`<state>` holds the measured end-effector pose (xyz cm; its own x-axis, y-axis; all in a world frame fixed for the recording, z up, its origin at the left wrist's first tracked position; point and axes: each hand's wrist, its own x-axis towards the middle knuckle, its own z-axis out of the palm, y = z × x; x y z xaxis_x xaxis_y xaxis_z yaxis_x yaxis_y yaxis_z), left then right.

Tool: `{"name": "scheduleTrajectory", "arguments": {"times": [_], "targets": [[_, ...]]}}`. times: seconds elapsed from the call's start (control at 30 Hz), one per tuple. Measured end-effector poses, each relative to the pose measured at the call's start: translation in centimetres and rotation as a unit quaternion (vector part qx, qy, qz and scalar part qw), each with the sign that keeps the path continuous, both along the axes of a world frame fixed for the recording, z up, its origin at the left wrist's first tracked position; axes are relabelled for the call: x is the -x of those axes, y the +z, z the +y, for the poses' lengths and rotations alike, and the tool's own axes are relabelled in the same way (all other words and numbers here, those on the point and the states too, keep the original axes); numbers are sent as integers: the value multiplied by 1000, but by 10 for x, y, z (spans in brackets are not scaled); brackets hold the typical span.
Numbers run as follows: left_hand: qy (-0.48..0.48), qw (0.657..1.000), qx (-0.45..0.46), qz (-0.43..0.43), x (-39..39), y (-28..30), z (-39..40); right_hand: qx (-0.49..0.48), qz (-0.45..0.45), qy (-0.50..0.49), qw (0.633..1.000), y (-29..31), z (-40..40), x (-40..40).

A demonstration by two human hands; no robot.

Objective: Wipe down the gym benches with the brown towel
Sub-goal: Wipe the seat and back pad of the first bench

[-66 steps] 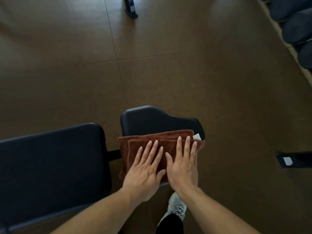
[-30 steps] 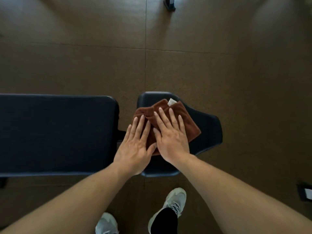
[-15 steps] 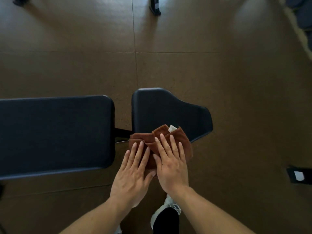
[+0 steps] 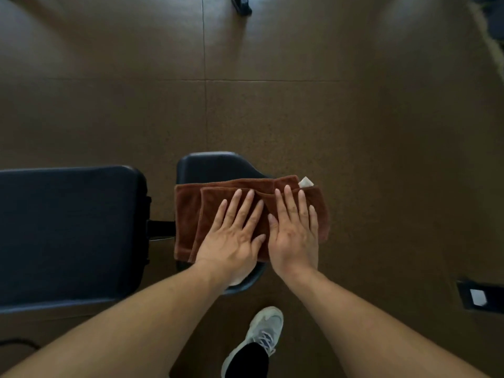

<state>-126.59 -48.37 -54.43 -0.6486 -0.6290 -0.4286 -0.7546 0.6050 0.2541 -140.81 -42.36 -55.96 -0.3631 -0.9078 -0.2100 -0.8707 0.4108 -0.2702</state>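
A folded brown towel (image 4: 188, 214) with a small white tag lies spread over the small black seat pad (image 4: 212, 166) of a gym bench. My left hand (image 4: 234, 233) presses flat on the towel's middle, fingers straight. Beside it, my right hand (image 4: 296, 230) presses flat on the towel's right part, which overhangs the pad's right edge. The bench's long black back pad (image 4: 68, 230) lies to the left, joined by a dark bar.
Brown tiled floor surrounds the bench. My white shoe (image 4: 263, 334) stands below the seat pad. A black bench foot (image 4: 480, 296) with a white label sits at the right edge, another black foot (image 4: 241, 5) at the top.
The towel was bunched at the pad's near edge half a second ago; now it lies spread wide across the pad, and both hands have slid forward and apart on it.
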Motion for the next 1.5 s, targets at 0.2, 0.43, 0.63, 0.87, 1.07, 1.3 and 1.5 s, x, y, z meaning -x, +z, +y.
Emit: {"name": "scheduleTrajectory", "arguments": {"times": [0.2, 0.43, 0.63, 0.87, 1.07, 1.3, 1.5], "targets": [[17, 1000, 16, 15, 26, -3, -41, -51, 16, 42, 998, 8, -61, 34], [96, 994, 47, 39, 16, -10, -90, -95, -73, 52, 991, 22, -132, 19], [194, 979, 15, 53, -35, -10, -95, -46, -52, 136, 988, 12, -165, -35], [231, 969, -31, 87, -81, -12, -41, -17, 40, 256, 966, 2, -114, -69], [204, 974, -62, 79, -103, -8, 3, -6, 37, 200, 979, -3, -53, -95], [116, 990, -30, 73, -133, -14, 38, 9, 17, 91, 996, -5, 7, -131], [46, 997, 24, 51, -136, -24, 63, 45, 11, 13, 999, -14, 47, -134]]}}
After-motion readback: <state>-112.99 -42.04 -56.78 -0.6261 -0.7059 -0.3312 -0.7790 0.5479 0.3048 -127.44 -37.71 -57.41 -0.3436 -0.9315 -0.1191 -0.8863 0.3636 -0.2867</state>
